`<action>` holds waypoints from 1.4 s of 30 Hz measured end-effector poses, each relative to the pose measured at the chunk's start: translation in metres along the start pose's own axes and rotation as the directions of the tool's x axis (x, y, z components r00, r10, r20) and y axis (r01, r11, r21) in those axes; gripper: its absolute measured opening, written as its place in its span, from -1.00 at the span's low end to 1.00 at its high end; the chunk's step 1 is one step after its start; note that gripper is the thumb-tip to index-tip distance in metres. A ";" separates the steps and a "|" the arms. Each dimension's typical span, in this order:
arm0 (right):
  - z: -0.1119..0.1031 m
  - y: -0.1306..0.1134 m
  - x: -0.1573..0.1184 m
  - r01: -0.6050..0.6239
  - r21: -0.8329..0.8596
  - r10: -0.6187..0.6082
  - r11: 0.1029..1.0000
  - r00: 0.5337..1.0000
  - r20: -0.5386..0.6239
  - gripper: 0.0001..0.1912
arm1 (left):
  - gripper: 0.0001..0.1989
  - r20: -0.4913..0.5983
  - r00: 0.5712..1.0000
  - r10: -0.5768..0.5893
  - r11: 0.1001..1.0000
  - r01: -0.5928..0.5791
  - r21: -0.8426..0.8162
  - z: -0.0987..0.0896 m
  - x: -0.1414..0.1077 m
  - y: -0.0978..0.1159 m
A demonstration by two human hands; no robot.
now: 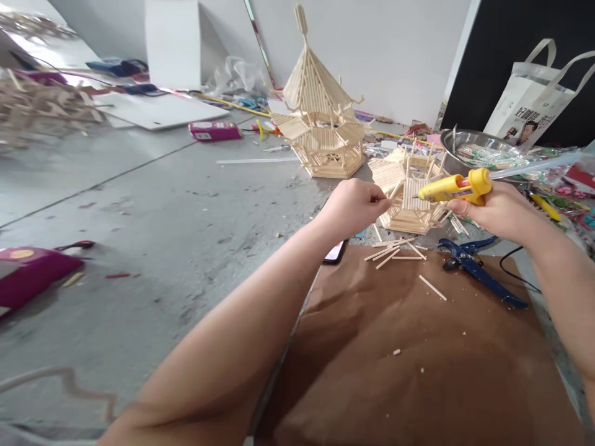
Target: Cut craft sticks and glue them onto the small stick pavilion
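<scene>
And the right hand (495, 212), at three o'clock from the small stick model (408, 220), is wrapped around a yellow glue gun (453, 188), nozzle pointing to nine, while the left hand (349, 204), at the model's nine o'clock, pinches its fingers, on what I can't tell, with loose sticks (391, 250) at six and blue cutters (483, 272) at five!

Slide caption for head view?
Right hand holds a yellow glue gun near the smaller stick model; left hand close by.
</scene>
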State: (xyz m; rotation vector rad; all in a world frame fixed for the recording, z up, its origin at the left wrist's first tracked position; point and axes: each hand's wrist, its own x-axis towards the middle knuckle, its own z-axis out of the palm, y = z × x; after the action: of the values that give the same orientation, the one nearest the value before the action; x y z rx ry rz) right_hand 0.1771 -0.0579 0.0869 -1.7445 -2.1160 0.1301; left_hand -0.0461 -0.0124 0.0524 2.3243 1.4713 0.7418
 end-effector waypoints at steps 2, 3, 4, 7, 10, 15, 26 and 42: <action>0.001 -0.002 0.005 0.011 -0.005 -0.011 1.000 1.000 0.012 -0.56 | -0.74 -0.031 1.000 0.001 1.000 -0.001 0.007 -0.001 -0.001 0.001; 0.001 -0.004 0.007 0.013 -0.010 -0.013 1.000 1.000 0.015 -0.55 | -0.74 -0.045 0.999 0.004 1.000 -0.003 0.008 -0.001 -0.001 0.002; 0.002 -0.006 0.009 0.013 -0.014 -0.012 1.000 1.000 0.020 -0.54 | -0.74 -0.055 0.998 0.007 1.000 -0.006 0.011 -0.001 -0.001 0.002; 0.002 -0.010 0.013 0.004 -0.028 -0.003 1.000 0.999 0.040 -0.53 | -0.74 -0.065 0.998 0.010 0.999 -0.008 0.033 0.000 -0.001 0.002; 0.003 -0.011 0.015 0.003 -0.039 -0.001 0.999 0.999 0.055 -0.54 | -0.74 -0.055 0.998 0.005 0.999 -0.002 0.050 0.000 -0.001 0.002; 0.004 -0.011 0.016 0.028 -0.043 -0.025 0.999 0.998 0.060 -0.57 | -0.75 -0.028 1.000 0.003 0.999 -0.002 0.034 0.000 -0.001 0.002; 0.003 -0.019 0.019 0.072 -0.118 -0.063 0.990 0.995 0.078 -0.53 | -0.75 -0.052 0.998 -0.020 1.000 0.021 0.020 -0.002 -0.001 0.004; 0.004 -0.024 0.019 0.107 -0.138 -0.098 0.985 0.993 0.066 -0.60 | -0.77 -0.060 0.996 -0.058 0.998 0.056 -0.031 -0.003 -0.002 0.006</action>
State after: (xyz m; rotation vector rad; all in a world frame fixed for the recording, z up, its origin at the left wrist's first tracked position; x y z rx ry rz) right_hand 0.1508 -0.0439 0.0949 -1.7241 -2.3031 0.0028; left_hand -0.0441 -0.0167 0.0573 2.2467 1.5354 0.8199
